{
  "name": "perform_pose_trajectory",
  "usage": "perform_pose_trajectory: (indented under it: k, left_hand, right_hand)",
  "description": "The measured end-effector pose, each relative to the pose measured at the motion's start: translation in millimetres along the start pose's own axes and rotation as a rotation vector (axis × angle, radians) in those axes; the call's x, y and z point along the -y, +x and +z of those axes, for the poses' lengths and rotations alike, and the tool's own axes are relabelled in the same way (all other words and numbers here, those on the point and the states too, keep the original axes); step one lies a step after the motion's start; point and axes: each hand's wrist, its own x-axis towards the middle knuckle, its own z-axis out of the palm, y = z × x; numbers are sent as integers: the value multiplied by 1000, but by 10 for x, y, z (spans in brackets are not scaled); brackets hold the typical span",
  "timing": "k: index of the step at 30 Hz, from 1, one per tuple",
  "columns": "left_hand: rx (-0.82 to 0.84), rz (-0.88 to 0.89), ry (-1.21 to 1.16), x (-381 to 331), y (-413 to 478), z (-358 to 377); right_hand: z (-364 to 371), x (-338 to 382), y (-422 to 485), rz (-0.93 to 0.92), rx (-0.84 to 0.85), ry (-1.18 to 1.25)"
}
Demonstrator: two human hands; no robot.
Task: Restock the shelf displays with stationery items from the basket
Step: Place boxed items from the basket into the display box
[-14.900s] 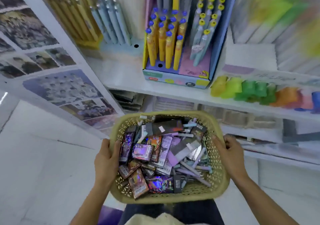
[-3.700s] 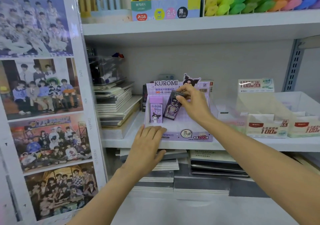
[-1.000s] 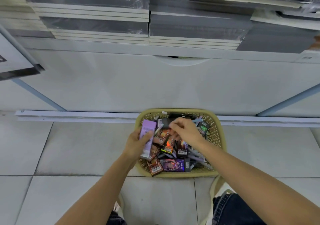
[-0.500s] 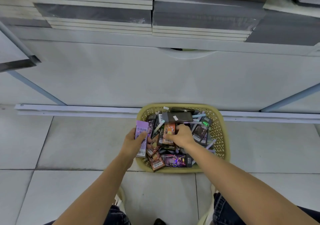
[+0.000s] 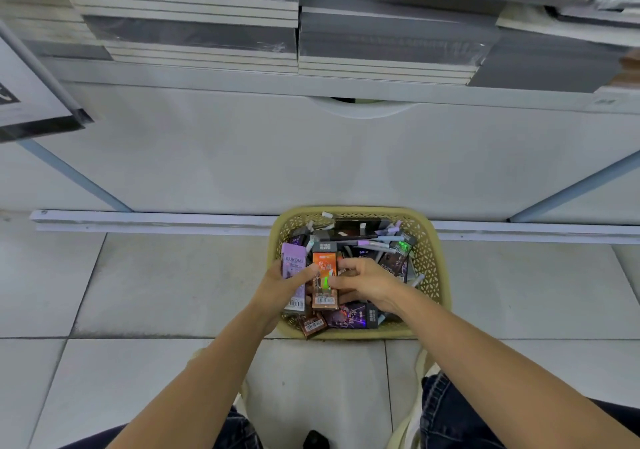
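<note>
While left hand (image 5: pixel 280 287) holds a purple pack (image 5: pixel 293 264), right hand (image 5: pixel 367 283) pinches orange pack (image 5: pixel 324 297).

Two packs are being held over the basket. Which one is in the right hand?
The orange pack, pinched by the right hand; the purple pack marked KUROMI beside it is gripped by the left hand.

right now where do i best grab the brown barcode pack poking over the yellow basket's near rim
Pinch the small brown pack by its near barcode end, from the person's side: it lies flat across the near rim of the yellow lattice plastic basket, that end free. The left hand holds a lilac pack, the right hand an orange pack; free one first.
</note>
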Motion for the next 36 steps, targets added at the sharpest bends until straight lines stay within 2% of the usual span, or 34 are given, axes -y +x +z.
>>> perform_pose_trajectory:
  k: [6,7,8,11,12,15,17,20,24,26,29,33,36]
  left_hand:
    - [-21,21,19,-9,11,-26]
    - [-26,22,17,-19,15,-44]
    - [-40,22,1,-28,21,-64]
    - [-87,28,-130,-59,48,-110]
    - [-92,30,-171,-71,51,-123]
    - [-97,21,-218,-76,56,-161]
    - [-112,13,-205,-67,62,-180]
    - [-128,5,-207,-53,72,-190]
    - [-160,-27,-243,-53,84,-205]
    - [-172,-48,-274,-62,87,-200]
    - [-185,-57,-334,-104,94,-171]
    - [-214,1,-369,-255,77,-59]
    - [-177,92,-393,-409,7,25]
  right_hand:
    - [-43,23,-32,-12,189,-64]
    - [-52,64,-14,-50,159,-152]
    - [-67,106,21,-119,60,-260]
    - [-183,233,151,-384,-391,-518]
    - [-225,260,206,-428,-451,-612]
    - [-251,262,372,-345,-381,-970]
    - [-216,217,483,-300,-402,-1191]
    - [-241,207,553,-395,-502,-1233]
    - [-331,217,494,-481,-485,-1300]
    - [-372,273,422,-541,-496,-1228]
    - [-413,437,245,-552,-399,-863]
    - [-292,562,5,-372,-121,-400]
    - [-110,591,-104,-304,-14,-260]
